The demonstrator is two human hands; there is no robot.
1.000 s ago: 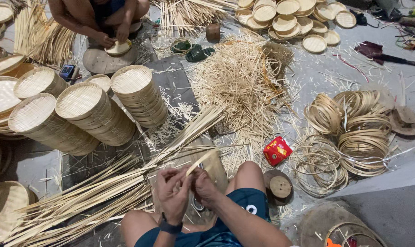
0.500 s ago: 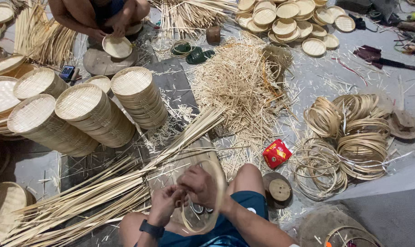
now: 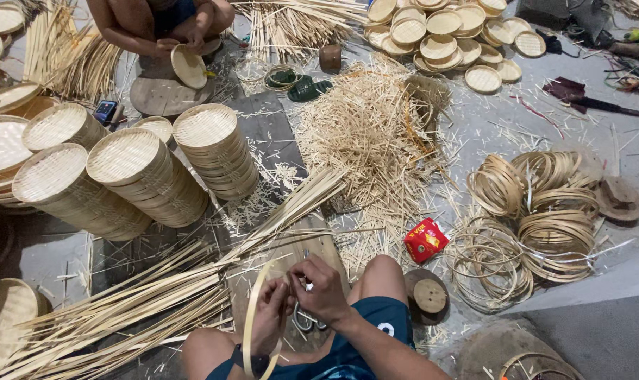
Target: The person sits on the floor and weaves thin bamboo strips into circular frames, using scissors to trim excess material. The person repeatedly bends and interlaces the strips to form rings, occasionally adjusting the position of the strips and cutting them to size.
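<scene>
Both hands work one bamboo hoop (image 3: pixel 252 317) standing upright between the knees: left hand (image 3: pixel 270 313) grips its rim, right hand (image 3: pixel 323 288) pinches the top joint. Binding appears underway; next calls for steady tension.

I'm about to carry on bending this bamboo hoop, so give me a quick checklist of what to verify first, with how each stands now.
1. Both hands on the bamboo hoop: ok; left hand and right hand meet at its upper part.
2. Hoop unbroken: cannot tell; its lower end leaves the picture.
3. Scissors within reach: ok; lying under the hands.
4. Bamboo strips nearby: ok; bundle at the left knee.
5. Finished rings apart from the work: ok; piled to the right.
</scene>
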